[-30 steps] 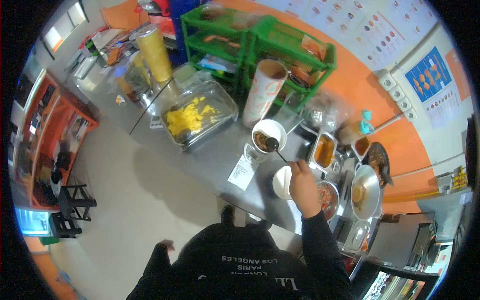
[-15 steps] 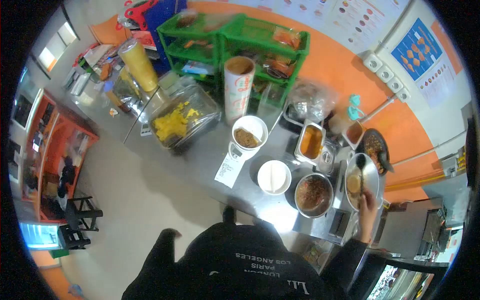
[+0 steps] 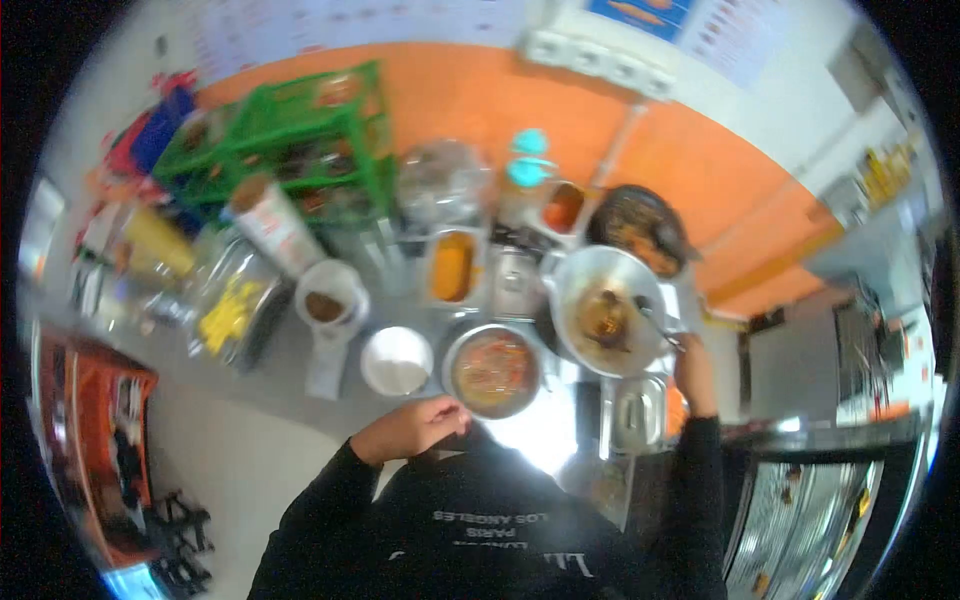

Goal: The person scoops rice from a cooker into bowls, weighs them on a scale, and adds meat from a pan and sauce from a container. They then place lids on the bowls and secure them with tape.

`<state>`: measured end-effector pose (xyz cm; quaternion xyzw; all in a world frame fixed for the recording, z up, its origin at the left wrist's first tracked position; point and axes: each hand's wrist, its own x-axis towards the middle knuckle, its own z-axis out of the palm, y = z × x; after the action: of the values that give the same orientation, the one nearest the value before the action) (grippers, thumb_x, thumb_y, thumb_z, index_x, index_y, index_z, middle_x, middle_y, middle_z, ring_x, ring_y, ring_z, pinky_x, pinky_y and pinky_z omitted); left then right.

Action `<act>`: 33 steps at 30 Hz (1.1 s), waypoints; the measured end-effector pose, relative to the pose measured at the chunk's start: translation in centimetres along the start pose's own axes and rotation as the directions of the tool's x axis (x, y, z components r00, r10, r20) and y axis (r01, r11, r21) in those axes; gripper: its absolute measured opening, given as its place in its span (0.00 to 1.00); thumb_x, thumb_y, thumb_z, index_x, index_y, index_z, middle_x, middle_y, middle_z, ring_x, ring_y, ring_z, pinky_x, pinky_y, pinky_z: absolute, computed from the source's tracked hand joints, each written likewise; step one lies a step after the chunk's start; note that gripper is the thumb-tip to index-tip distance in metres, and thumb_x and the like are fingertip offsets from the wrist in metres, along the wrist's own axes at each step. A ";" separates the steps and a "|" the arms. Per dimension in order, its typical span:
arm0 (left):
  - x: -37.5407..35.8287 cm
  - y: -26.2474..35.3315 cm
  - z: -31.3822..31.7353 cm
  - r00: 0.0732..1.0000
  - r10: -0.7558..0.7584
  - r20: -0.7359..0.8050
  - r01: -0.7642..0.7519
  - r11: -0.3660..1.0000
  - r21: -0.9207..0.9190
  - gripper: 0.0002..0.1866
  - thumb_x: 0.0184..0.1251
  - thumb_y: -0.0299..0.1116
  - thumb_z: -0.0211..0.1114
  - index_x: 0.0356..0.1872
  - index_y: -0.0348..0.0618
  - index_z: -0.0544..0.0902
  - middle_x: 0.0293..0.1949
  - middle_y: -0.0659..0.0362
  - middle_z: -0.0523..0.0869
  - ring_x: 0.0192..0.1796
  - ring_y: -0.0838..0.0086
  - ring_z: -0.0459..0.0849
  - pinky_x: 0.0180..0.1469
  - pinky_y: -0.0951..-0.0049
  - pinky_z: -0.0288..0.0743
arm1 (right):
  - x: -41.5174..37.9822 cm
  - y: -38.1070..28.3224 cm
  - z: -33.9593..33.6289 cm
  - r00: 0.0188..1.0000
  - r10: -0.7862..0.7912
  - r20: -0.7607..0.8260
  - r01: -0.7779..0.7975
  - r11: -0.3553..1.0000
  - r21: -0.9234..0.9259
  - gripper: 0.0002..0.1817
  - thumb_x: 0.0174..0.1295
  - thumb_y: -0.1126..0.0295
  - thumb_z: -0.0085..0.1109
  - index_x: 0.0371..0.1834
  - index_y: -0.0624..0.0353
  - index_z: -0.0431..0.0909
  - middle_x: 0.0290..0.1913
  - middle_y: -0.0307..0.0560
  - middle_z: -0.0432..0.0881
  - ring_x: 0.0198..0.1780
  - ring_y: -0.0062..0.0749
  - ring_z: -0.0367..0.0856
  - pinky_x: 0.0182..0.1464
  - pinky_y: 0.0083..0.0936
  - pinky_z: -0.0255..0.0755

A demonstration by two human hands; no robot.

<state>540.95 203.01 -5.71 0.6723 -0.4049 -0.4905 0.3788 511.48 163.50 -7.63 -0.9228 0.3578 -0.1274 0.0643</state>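
Note:
My right hand (image 3: 695, 375) is closed round the handle of a metal ladle (image 3: 657, 318). The ladle's dark head rests inside a wide metal pan (image 3: 572, 285), beside brown food and liquid. My left hand (image 3: 415, 428) is in front of my chest, just left of a steel bowl (image 3: 449, 362) with a reddish-brown mixture in liquid. Its fingers are curled together, slightly blurred, with nothing visible in them. Left of the bowl stands a white tub (image 3: 398, 345), which looks empty inside.
A white container of brown food (image 3: 327, 305) sits on a scale further left. Behind are a tray of orange sauce (image 3: 452, 268), a lidded steel tray (image 3: 515, 280) and a dark mortar (image 3: 640, 225). Green racks (image 3: 290, 140) stand at the back left.
My view has turned to the right. My left hand has come up from my side to near the steel bowl. My right hand still holds the ladle in the pan, its head now further right.

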 end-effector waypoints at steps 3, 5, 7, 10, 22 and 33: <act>7.4 2.8 4.2 0.976 0.156 -0.149 -0.147 0.987 0.068 0.16 0.73 0.42 0.59 0.48 0.38 0.81 0.39 0.51 0.87 0.41 0.64 0.86 0.48 0.67 0.76 | 2.5 1.6 2.8 0.998 -0.020 0.053 0.011 0.987 0.162 0.14 0.58 0.82 0.51 0.45 0.59 0.81 0.43 0.59 0.80 0.46 0.58 0.79 0.48 0.44 0.75; 12.3 3.6 6.6 0.949 0.194 -0.246 -0.147 0.969 0.200 0.16 0.72 0.41 0.59 0.47 0.37 0.80 0.40 0.49 0.87 0.42 0.57 0.86 0.47 0.62 0.77 | 3.4 0.7 2.8 0.994 -0.075 0.082 0.063 0.988 0.139 0.16 0.56 0.83 0.51 0.46 0.58 0.80 0.43 0.58 0.79 0.45 0.56 0.80 0.48 0.44 0.76; 16.4 3.1 8.3 0.942 0.130 -0.309 -0.048 0.965 0.259 0.16 0.71 0.41 0.59 0.46 0.36 0.80 0.38 0.46 0.87 0.42 0.53 0.86 0.46 0.59 0.77 | 3.8 1.0 3.9 0.991 -0.096 0.094 0.092 0.995 0.045 0.16 0.56 0.82 0.51 0.47 0.58 0.80 0.43 0.56 0.78 0.45 0.55 0.81 0.47 0.43 0.77; 20.8 0.9 9.5 0.912 0.063 -0.405 0.089 0.934 0.346 0.16 0.70 0.41 0.58 0.42 0.35 0.80 0.36 0.42 0.86 0.42 0.46 0.84 0.46 0.52 0.77 | 3.5 1.2 5.8 0.970 -0.145 0.197 0.157 0.987 -0.046 0.14 0.55 0.81 0.52 0.45 0.62 0.78 0.42 0.56 0.77 0.43 0.52 0.82 0.45 0.41 0.78; 24.8 -1.4 10.7 0.844 0.001 -0.536 0.068 0.992 0.108 0.15 0.69 0.39 0.61 0.39 0.34 0.80 0.33 0.44 0.85 0.39 0.49 0.85 0.43 0.57 0.77 | 1.8 1.2 5.8 0.976 -0.029 0.214 0.062 0.986 -0.152 0.08 0.58 0.76 0.54 0.40 0.63 0.76 0.42 0.53 0.77 0.40 0.47 0.84 0.40 0.38 0.82; 24.3 4.5 12.5 0.793 0.114 -0.599 -0.072 0.993 0.094 0.13 0.68 0.37 0.66 0.36 0.34 0.81 0.29 0.47 0.85 0.32 0.58 0.85 0.37 0.62 0.76 | 2.1 1.3 4.4 0.955 -0.145 0.260 0.043 0.931 0.362 0.15 0.54 0.80 0.58 0.46 0.63 0.82 0.42 0.56 0.82 0.39 0.46 0.84 0.43 0.36 0.79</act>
<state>532.74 177.65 -13.11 0.7849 -0.3117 -0.2184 0.4891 513.39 161.31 -11.77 -0.9211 0.2713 -0.0596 0.2727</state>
